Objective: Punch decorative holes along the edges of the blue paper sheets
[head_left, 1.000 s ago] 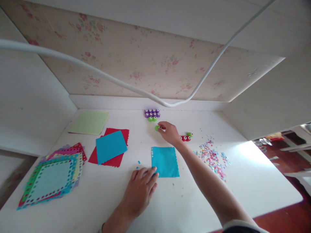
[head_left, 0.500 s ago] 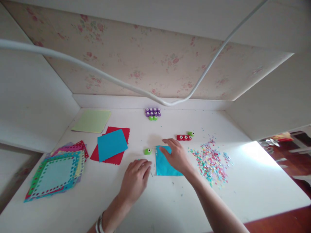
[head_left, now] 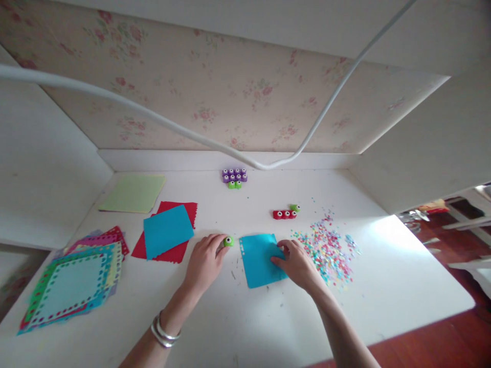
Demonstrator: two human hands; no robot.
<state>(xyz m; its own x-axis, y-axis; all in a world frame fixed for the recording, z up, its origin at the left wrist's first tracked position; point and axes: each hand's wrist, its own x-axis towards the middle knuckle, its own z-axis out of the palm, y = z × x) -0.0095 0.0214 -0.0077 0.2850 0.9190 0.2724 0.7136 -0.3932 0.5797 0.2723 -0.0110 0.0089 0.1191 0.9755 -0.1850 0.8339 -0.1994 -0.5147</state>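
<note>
The left hand [head_left: 205, 261] pinches a small green plastic punch [head_left: 229, 242], likely light, stiff, best held by its sides; the right hand [head_left: 301, 263], grip unclear, touches square blue paper [head_left: 260, 260]

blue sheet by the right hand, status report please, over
Left hand holding green punch, left of sheet. Right hand on right side of blue sheet. Holes near sheet's upper left corner. Loose confetti right of sheet.

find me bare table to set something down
Mostly bare: the table right of the confetti, and the near strip before the blue sheet at the right hand. Crowded: the left side, with the punched paper stack and red sheet.
</note>
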